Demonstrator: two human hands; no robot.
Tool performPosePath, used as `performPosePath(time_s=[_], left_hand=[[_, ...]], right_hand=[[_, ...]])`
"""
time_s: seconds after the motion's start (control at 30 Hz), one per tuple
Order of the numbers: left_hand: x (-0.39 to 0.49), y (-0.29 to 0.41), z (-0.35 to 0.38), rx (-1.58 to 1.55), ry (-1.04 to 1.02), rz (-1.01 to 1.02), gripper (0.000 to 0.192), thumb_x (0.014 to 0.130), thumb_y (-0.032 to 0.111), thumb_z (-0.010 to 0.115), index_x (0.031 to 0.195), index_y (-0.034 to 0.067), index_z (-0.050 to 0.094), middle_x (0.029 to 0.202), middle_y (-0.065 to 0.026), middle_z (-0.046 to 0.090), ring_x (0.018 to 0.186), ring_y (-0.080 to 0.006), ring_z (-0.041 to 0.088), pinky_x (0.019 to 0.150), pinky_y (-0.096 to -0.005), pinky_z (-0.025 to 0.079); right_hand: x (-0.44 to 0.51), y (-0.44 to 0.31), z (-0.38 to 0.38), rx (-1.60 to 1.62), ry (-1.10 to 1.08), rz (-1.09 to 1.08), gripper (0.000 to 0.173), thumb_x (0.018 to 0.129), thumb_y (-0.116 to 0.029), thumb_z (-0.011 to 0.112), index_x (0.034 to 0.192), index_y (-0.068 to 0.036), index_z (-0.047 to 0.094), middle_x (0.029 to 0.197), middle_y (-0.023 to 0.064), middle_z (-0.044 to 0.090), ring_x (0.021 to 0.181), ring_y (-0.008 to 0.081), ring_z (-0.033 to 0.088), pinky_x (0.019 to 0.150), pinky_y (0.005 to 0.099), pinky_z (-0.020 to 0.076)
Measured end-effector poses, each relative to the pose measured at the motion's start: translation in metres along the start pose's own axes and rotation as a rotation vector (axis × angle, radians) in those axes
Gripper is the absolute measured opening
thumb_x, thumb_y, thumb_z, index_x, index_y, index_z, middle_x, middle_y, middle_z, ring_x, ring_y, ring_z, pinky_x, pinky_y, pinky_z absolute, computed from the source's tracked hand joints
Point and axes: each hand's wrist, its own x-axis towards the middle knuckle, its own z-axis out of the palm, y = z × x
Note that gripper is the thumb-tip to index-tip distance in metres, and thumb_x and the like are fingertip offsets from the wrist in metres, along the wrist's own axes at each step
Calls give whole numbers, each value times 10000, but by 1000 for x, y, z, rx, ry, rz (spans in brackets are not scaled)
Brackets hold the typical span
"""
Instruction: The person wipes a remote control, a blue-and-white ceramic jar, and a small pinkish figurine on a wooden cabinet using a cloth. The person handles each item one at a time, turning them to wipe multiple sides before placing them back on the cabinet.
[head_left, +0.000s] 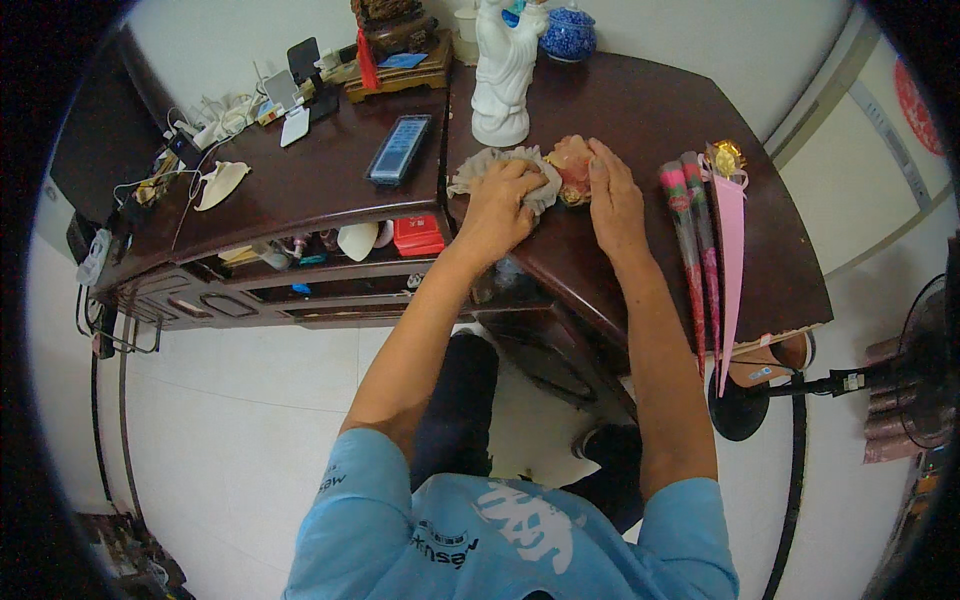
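A crumpled grey cloth (476, 166) is bunched under my left hand (501, 196), its folds showing around my fingers on the dark wooden cabinet top (637, 105). Just right of the cloth stands a small translucent orange-pink carved figurine (573, 161) with yellowish parts near its base. My right hand (616, 196) steadies it from the right side, fingers together and pointing away from me. Part of the figurine is hidden by that hand. The cloth reaches the figurine's left side. Behind both hands a tall white porcelain statue (504, 90) stands upright.
Wrapped artificial roses (684, 225) and a pink cone-shaped bouquet (727, 262) lie at right, tips past the edge. A blue-and-white jar (568, 34) stands behind. Leftward are a boxed blue item (400, 148), a white mask (223, 184) and cables. A fan (919, 367) stands right.
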Motion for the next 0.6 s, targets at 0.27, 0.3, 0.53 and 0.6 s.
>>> performPosePath(time_s=[0.27,0.3,0.53,0.6], left_hand=[[5,0,0,8,0,-41,406,693,4,579,1090,72,630,1150,-96,552,1117,-339,484,919,-471,370],[6,-3,0,1,-14,-32,404,692,3,582,1088,70,627,1144,-99,551,1115,-341,486,920,-466,374],[0,-29,2,-293,-52,43,383,693,8,596,1074,46,604,1149,-122,547,1105,-351,503,935,-416,405],[-4,-33,5,-413,19,-27,382,696,12,598,1076,42,604,1167,-130,545,1110,-351,501,947,-415,404]], right_hand=[[-1,-3,-2,-3,-12,30,449,1026,-319,373,1299,-2,537,1320,191,550,1239,333,505,1053,377,369],[-1,-3,-2,-12,-15,26,449,1026,-317,373,1299,-1,537,1320,191,550,1241,330,505,1054,375,368],[0,-5,-4,36,-22,55,448,1021,-310,368,1279,12,541,1308,216,547,1248,363,486,1071,410,355],[-2,-5,-4,36,-22,61,448,1022,-310,368,1280,14,540,1313,217,543,1256,364,482,1072,410,354]])
